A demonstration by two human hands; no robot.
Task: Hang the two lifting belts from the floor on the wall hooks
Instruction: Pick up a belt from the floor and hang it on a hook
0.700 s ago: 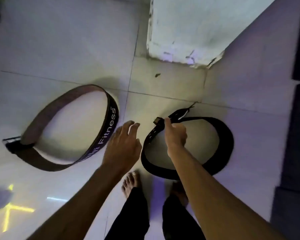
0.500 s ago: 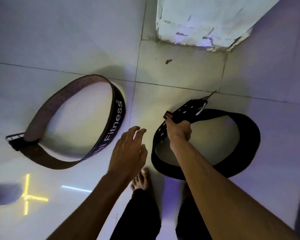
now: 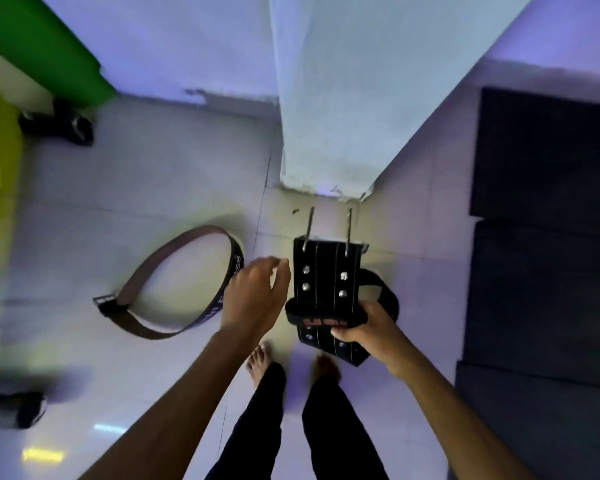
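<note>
black belt [image 3: 326, 289] is clamped in the right hand [image 3: 368, 327]; bring the open, empty left hand [image 3: 253, 299] under it to steady the buckle prongs [image 3: 349, 230].

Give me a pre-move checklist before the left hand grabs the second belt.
1. Black belt held in the right hand: ok, fingers closed around it.
2. Left hand free: ok, open and empty.
3. Brown belt reachable: ok, lying in a loop on the floor to the left, nothing on it.
4. Buckle prongs clear of the left hand: ok, they point away.
5. Wall hooks located: cannot tell, none in view.
6. Footing: ok, bare feet flat on the tile.
</note>
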